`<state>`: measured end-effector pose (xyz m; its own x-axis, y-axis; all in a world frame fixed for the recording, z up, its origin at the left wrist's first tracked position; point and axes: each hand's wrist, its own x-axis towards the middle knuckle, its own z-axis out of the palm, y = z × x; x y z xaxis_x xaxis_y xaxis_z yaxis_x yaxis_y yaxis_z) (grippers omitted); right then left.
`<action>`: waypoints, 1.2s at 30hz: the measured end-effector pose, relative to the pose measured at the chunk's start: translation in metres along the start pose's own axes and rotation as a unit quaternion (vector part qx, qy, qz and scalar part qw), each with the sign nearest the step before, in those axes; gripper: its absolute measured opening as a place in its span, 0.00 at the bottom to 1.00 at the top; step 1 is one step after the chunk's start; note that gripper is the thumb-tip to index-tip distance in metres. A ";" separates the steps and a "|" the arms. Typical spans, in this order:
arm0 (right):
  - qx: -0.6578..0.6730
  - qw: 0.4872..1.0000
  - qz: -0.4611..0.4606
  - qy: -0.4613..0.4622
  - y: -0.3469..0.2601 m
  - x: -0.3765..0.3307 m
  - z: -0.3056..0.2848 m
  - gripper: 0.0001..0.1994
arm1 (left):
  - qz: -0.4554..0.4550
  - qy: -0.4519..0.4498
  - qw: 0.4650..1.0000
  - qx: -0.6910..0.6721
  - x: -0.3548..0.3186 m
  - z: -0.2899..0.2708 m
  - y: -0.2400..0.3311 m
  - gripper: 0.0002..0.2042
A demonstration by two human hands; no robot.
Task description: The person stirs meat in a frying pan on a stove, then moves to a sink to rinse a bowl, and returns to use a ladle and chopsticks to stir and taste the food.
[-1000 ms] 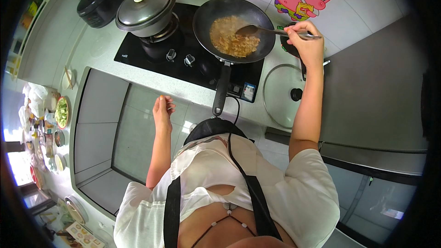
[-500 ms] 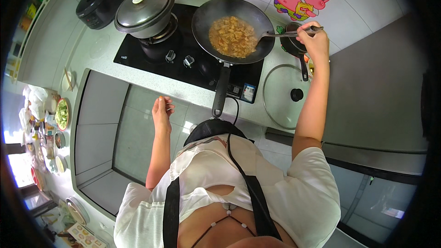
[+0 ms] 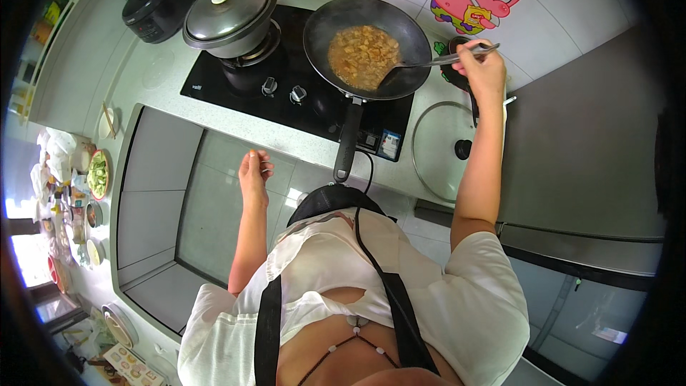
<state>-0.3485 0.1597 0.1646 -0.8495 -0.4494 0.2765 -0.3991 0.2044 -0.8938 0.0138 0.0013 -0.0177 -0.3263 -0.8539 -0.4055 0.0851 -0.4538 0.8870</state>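
My right hand (image 3: pixel 482 71) is closed around the handle end of a long metal spatula (image 3: pixel 432 63). Its head dips into the right side of chunky brown food in liquid (image 3: pixel 364 57), inside a dark wok (image 3: pixel 407 32), partly hidden there. The wok stands on the right of the black gas stove (image 3: pixel 236 89), its long black handle (image 3: pixel 347 139) pointing toward me. Away from the wok, my left hand (image 3: pixel 256 173) hangs in front of the counter edge, fingers loosely curled and slightly apart, with nothing seen in it.
A lidded grey pot (image 3: pixel 232 21) sits on the left burner, with a black rice cooker (image 3: pixel 153 7) beyond it. Right of the stove lie a glass lid (image 3: pixel 439 146) and a small dark pan (image 3: pixel 450 75), partly behind my arm. Dishes and a plate of green vegetables (image 3: pixel 98 174) line the left counter.
My right hand has moved slightly left and down with the spatula, whose head has shifted left and nearer to me within the food. My left hand stays about where it was.
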 end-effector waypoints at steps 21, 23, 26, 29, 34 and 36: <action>0.105 0.994 0.021 0.003 0.003 0.004 0.049 0.10 | 0.005 0.001 1.000 -0.012 0.002 -0.012 -0.005 0.12; 0.146 0.988 0.053 0.025 0.013 0.008 0.051 0.11 | 0.002 0.002 1.000 -0.011 0.001 -0.011 -0.005 0.12; 0.246 0.956 0.055 0.147 0.045 0.019 0.047 0.11 | 0.003 0.005 1.000 -0.008 0.000 -0.009 -0.002 0.11; 0.333 0.914 0.079 0.219 0.069 0.026 0.050 0.08 | 0.003 0.006 1.000 -0.007 0.000 -0.011 -0.005 0.11; 0.292 0.921 0.188 0.179 0.079 0.007 0.040 0.08 | -0.003 0.005 1.000 -0.007 0.000 -0.011 -0.006 0.12; 0.192 0.957 0.188 0.106 0.076 -0.014 0.026 0.11 | 0.002 0.008 1.000 -0.008 0.000 -0.012 -0.006 0.12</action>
<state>-0.3579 0.1589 0.0831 -0.9754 -0.2120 -0.0604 0.0696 -0.0363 -0.9969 0.0241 0.0014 -0.0259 -0.3114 -0.8594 -0.4056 0.1023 -0.4546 0.8848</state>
